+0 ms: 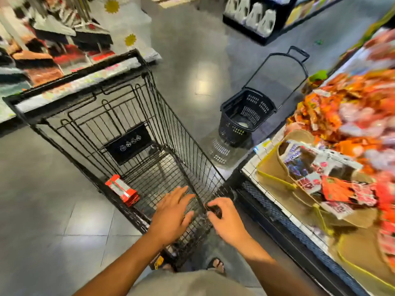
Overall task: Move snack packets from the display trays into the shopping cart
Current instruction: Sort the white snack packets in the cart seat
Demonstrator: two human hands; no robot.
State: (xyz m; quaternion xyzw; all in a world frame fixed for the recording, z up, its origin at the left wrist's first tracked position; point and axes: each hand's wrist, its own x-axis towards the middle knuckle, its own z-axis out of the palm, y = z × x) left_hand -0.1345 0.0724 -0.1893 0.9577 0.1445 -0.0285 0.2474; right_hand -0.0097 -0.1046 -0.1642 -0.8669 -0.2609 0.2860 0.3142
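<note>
Right hand (223, 218) grips cart (188, 146) corner rim; left hand (171, 212) spread open; display tray (271, 167) just beside; floor (53, 199) free left.

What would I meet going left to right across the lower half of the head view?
Red packet lying in the shopping cart → left hand, fingers spread above it → right hand, gripping its near corner → display tray → snack packets in that tray.

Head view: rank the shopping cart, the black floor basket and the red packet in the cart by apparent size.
1. shopping cart, plainly largest
2. black basket; farther off, so true size unsure
3. red packet, smallest
</note>
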